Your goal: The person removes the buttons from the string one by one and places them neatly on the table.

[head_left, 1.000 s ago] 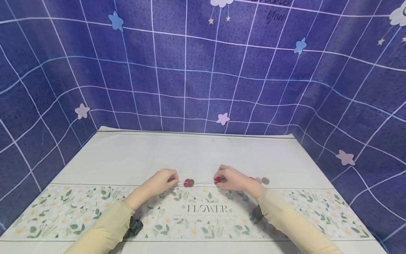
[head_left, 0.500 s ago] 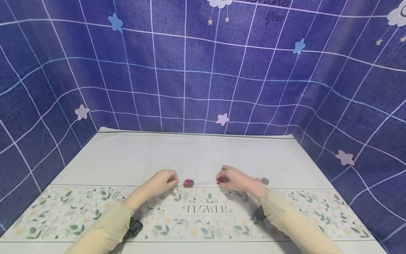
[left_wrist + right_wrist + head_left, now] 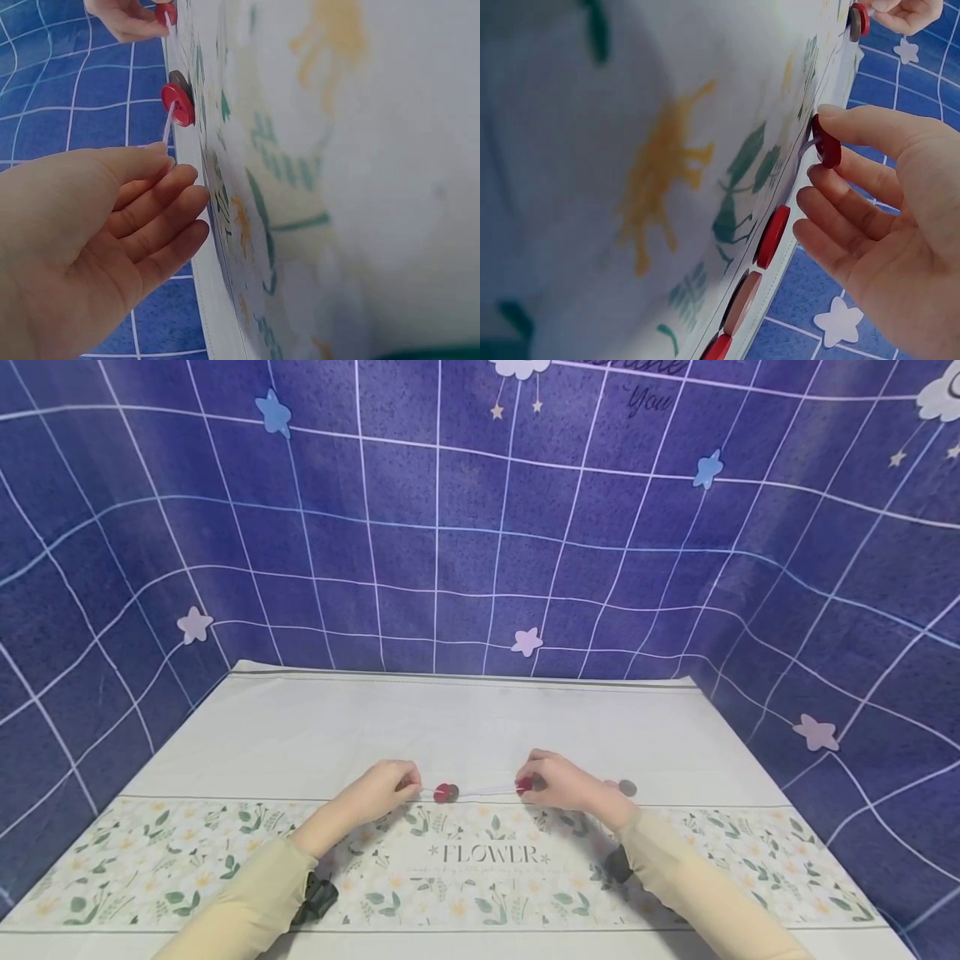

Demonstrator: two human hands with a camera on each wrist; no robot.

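Note:
My left hand (image 3: 390, 785) pinches a thin white string (image 3: 168, 126) between thumb and fingertips. Just beyond those fingertips, a red button (image 3: 178, 103) with the string through its hole sits against a dark grey-brown button (image 3: 178, 78). From there the string runs across to my right hand (image 3: 551, 781), whose thumb and index finger grip another red button (image 3: 827, 141) by its edges. The string shows at this button's face, while the button's far side is partly covered by the fingers. The remaining right-hand fingers are loosely bent below it.
Close by the right hand, a row of loose buttons lies on the cloth: a red button (image 3: 772, 236), a pinkish button (image 3: 742, 302) and a dark grey button (image 3: 627, 787) among them. The white cloth (image 3: 450, 718) has a floral band. Blue grid curtains (image 3: 465, 552) surround the table.
My right hand has shifted slightly right with the red button, and the string stretch between the hands has lengthened a little. The left hand stays in place.

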